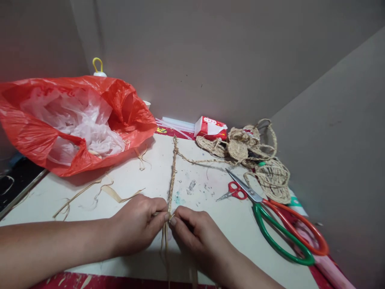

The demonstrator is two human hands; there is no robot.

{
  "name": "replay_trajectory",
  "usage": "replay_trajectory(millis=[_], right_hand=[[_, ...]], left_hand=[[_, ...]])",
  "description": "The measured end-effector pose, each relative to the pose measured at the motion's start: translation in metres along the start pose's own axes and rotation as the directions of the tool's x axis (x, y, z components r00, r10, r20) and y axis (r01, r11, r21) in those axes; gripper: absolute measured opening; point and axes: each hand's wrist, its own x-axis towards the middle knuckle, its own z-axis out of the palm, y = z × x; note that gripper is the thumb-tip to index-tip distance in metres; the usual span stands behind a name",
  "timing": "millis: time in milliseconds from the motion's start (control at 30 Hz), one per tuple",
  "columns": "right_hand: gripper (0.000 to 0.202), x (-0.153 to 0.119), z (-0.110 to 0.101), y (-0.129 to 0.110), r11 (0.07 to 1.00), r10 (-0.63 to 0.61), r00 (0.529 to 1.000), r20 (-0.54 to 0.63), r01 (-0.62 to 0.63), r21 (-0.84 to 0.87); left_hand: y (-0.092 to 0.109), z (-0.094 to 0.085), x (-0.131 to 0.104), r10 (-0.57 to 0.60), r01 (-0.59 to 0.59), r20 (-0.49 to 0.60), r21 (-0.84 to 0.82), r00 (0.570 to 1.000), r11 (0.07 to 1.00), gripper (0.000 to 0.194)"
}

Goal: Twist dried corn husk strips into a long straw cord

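A braided straw cord runs down the middle of the white board, with a knot near its far end. At its near end my left hand pinches the strands from the left. Close beside it, my right hand is closed on the strands from the right, its thumb and fingertips almost meeting those of the left. Loose strands hang below the fingertips toward the board's front edge. A thin twisted cord leads from the knot to the coiled straw pieces at the back right.
A red plastic bag holding white plastic fills the back left. Large scissors and small red-handled scissors lie at the right. A red tissue pack stands by the wall. Straw scraps lie on the board at the left.
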Motion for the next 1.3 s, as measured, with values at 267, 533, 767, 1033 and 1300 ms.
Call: replay_trajectory(millis=[267, 533, 767, 1033, 1300], right_hand=[[0.035, -0.006, 0.009, -0.027, 0.881, 0.263, 0.954, 0.144, -0.299, 0.367], [0.031, -0.006, 0.015, -0.031, 0.985, 0.168, 0.971, -0.171, -0.161, 0.057], [0.029, -0.013, 0.023, -0.042, 0.980, 0.081, 0.968, -0.237, -0.121, -0.158], [0.022, -0.014, 0.022, -0.057, 0.831, 0.086, 0.986, -0.143, -0.150, -0.535], [0.024, -0.010, 0.027, -0.087, 0.400, 0.179, 0.984, 0.017, -0.057, -0.915]], left_hand=[[0.002, -0.008, 0.003, -0.123, 0.133, 0.101, -0.105, 0.987, 0.985, 0.023], [-0.010, -0.004, 0.003, -0.164, 0.221, 0.179, -0.376, 0.970, 0.900, 0.017], [-0.002, -0.003, 0.002, -0.189, 0.249, 0.168, -0.516, 0.968, 0.820, 0.015], [0.000, -0.001, 0.001, -0.220, 0.289, 0.188, -0.599, 0.957, 0.746, 0.018], [0.000, 0.002, 0.000, -0.194, 0.258, 0.170, -0.617, 0.966, 0.744, 0.022]])
